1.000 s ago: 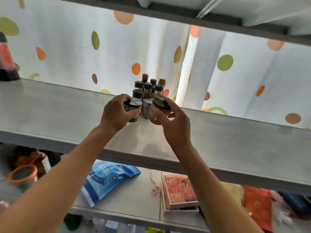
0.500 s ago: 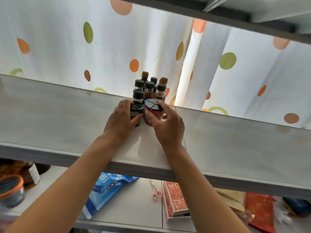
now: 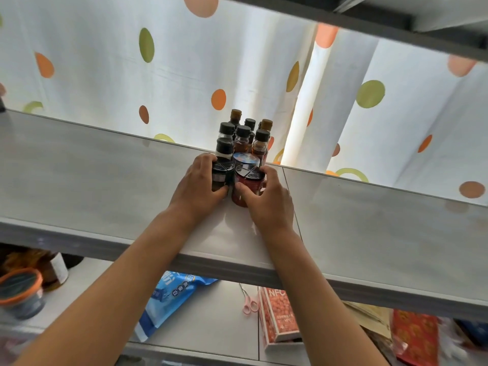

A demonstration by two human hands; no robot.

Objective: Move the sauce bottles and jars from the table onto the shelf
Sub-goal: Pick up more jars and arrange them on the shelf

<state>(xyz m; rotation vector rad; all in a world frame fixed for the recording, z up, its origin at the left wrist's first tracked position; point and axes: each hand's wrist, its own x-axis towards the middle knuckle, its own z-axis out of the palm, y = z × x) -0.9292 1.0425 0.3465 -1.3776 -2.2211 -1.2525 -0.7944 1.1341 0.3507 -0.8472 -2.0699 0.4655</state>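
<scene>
Both jars stand upright on the shelf [image 3: 105, 180], just at 6 o'clock of the bottle cluster [image 3: 244, 134]. Left hand [image 3: 199, 188] grasps the dark jar [image 3: 221, 175]; right hand [image 3: 266, 199] grasps the red jar [image 3: 248, 184], which touches the dark jar's 3 o'clock side.

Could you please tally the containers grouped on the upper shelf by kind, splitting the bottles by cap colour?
Brown-capped bottles: 2
Black-capped bottles: 5 clearly visible
Jars: 3, namely the dark jar in the left hand, the red jar in the right hand, and the blue-lidded jar behind them
Total: 10, though the cluster may hide another bottle.
</scene>
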